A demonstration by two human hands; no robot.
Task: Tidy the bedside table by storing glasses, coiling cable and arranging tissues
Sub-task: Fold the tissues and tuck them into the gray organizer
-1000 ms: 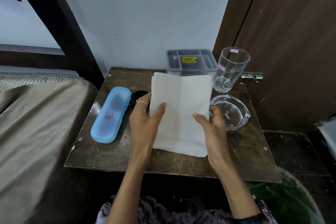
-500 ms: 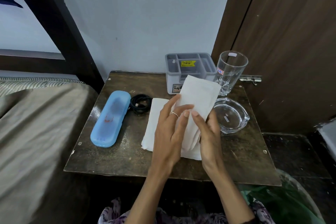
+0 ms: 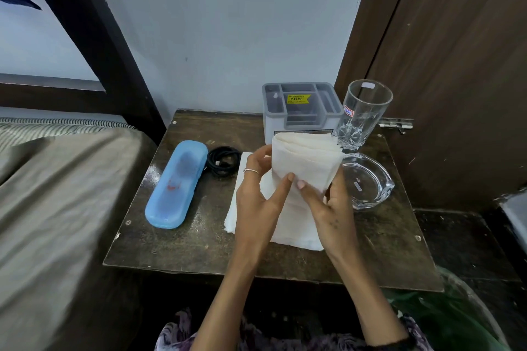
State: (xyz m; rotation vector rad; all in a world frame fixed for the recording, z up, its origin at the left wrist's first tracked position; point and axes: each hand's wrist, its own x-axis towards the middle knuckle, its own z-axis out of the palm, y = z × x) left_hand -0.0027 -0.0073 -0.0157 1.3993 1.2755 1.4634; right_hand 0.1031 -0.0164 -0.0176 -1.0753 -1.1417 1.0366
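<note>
Both hands hold a folded white tissue [image 3: 306, 161] upright above the dark wooden bedside table [image 3: 199, 242]. My left hand [image 3: 258, 194] pinches its left edge, a ring on one finger. My right hand [image 3: 328, 208] grips its lower right corner. More flat white tissues [image 3: 236, 216] lie on the table under my hands. A shut light blue glasses case [image 3: 176, 184] lies at the left. A coiled black cable [image 3: 224, 161] sits just right of the case.
A grey compartment organiser [image 3: 302, 107] stands at the back of the table. A tall clear glass [image 3: 363, 112] and a clear glass ashtray [image 3: 366, 179] stand at the right. A bed [image 3: 57, 194] adjoins on the left, a brown door [image 3: 456, 65] is on the right, and a green-lined bin [image 3: 456, 319] sits lower right.
The open tissue has been folded over into a narrower bundle. My hands came together and lifted it toward the organiser. The coiled cable came into view.
</note>
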